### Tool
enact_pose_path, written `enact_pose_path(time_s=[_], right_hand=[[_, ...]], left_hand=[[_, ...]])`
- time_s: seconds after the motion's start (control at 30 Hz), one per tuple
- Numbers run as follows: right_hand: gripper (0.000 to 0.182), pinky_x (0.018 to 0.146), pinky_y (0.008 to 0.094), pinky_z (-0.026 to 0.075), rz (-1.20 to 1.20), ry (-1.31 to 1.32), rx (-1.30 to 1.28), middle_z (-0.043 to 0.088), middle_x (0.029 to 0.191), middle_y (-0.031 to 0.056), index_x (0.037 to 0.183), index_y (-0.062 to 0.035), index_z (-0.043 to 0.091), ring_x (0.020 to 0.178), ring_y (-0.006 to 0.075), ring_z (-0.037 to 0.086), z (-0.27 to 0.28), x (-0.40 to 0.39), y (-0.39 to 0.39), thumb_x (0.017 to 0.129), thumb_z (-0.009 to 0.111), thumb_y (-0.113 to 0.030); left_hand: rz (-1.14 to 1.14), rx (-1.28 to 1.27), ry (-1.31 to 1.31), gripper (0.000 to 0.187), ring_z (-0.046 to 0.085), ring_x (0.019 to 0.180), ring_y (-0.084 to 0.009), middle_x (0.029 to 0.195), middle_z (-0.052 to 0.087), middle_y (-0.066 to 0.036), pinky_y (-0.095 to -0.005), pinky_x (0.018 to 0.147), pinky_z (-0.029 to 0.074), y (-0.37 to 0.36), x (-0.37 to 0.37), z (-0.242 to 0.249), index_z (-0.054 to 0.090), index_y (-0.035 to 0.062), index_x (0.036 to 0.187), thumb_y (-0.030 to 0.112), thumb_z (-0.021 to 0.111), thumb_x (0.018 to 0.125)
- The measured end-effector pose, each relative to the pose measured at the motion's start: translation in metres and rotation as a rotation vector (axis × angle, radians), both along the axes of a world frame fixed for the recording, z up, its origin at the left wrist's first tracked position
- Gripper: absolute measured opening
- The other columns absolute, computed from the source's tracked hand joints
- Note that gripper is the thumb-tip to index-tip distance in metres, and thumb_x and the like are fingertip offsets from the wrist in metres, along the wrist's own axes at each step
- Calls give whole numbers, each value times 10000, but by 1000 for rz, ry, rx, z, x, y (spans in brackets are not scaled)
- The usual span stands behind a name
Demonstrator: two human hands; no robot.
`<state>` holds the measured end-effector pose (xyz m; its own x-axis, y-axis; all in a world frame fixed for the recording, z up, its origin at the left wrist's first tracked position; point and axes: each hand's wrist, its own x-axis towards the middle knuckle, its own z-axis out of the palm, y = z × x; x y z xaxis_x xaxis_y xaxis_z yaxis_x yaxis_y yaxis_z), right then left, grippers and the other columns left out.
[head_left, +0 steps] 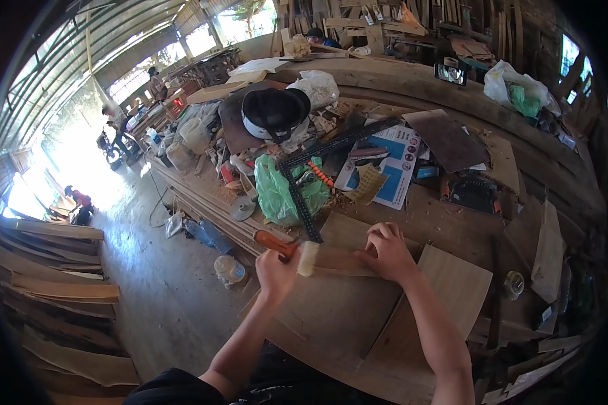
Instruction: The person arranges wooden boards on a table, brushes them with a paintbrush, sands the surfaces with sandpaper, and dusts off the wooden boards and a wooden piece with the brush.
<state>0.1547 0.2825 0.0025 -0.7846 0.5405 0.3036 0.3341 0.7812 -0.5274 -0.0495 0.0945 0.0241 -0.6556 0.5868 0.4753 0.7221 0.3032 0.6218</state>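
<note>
My left hand [277, 273] is closed around a brush [307, 259] with an orange-brown handle and pale bristles. The bristles point right, at the left end of a narrow wooden piece [341, 261]. At the right end of that piece, my right hand [385, 253] grips it with bent fingers. Beneath both hands lie flat wooden boards [338, 307], with a lighter board [456, 287] to the right. A black metal square [300, 202] reaches down to just above the brush.
Behind the hands are a green plastic bag [273, 192], a dark cap [273, 111], printed sheets [395, 169] and a circular saw blade guard [476, 192]. A phone [450, 74] stands farther back. A plastic jar [230, 268] sits lower left. People [81, 201] are in the distance.
</note>
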Motion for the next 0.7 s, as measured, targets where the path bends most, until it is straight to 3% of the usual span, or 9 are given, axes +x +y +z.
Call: enact_pose_path(time_s=[0.1, 0.2, 0.3, 0.4, 0.5, 0.6, 0.7], right_hand=[[385, 1107, 490, 383, -16, -3, -35, 585, 1286, 108, 858, -29, 693, 1303, 340, 471, 6, 0, -3, 871, 779, -405], [373, 1098, 490, 388, -7, -1, -10, 587, 1283, 118, 862, -26, 699, 1297, 344, 473, 7, 0, -3, 873, 775, -390], [389, 1052, 508, 404, 22, 33, 44, 571, 1246, 119, 851, -46, 681, 1259, 348, 483, 0, 0, 0, 909, 721, -429], [366, 1037, 512, 416, 33, 89, 55, 579, 1233, 125, 849, -48, 676, 1250, 350, 494, -8, -1, 3, 904, 732, -406], [343, 1029, 509, 426, 30, 75, 75, 586, 1229, 118, 844, -50, 672, 1249, 346, 500, -4, 1, 1, 907, 742, -380], [329, 1034, 506, 431, 11, 50, 64, 587, 1233, 107, 844, -54, 673, 1254, 336, 499, 0, 1, -1, 909, 748, -367], [335, 1042, 508, 430, -1, 50, 67, 589, 1237, 95, 839, -56, 676, 1256, 331, 500, -1, 1, -2, 916, 742, -376]], left_hand=[[29, -9, 233, 221, 704, 695, -337, 709, 702, -127, -445, 668, 546, -1, -3, -1, 754, 61, 801, 270, 802, 854], [-40, -197, 248, 197, 706, 723, -333, 760, 709, -120, -437, 677, 550, 2, 33, -2, 743, 74, 851, 265, 787, 866], [-261, -46, 15, 181, 710, 742, -329, 812, 714, -112, -436, 680, 551, 17, 78, -3, 721, 84, 907, 258, 764, 887], [-287, -39, -103, 188, 720, 741, -291, 828, 723, -122, -379, 693, 563, 26, 91, -6, 756, 59, 957, 202, 804, 845], [-235, -36, -121, 207, 734, 774, -297, 859, 740, -141, -390, 723, 571, 24, 75, 0, 757, 51, 975, 199, 806, 839], [-120, -83, 42, 194, 739, 788, -321, 845, 748, -151, -400, 745, 575, 15, 40, -4, 766, 37, 944, 201, 797, 846], [-19, -139, 72, 235, 722, 801, -363, 830, 734, -174, -467, 733, 559, 0, 4, -10, 780, 67, 933, 294, 759, 877]])
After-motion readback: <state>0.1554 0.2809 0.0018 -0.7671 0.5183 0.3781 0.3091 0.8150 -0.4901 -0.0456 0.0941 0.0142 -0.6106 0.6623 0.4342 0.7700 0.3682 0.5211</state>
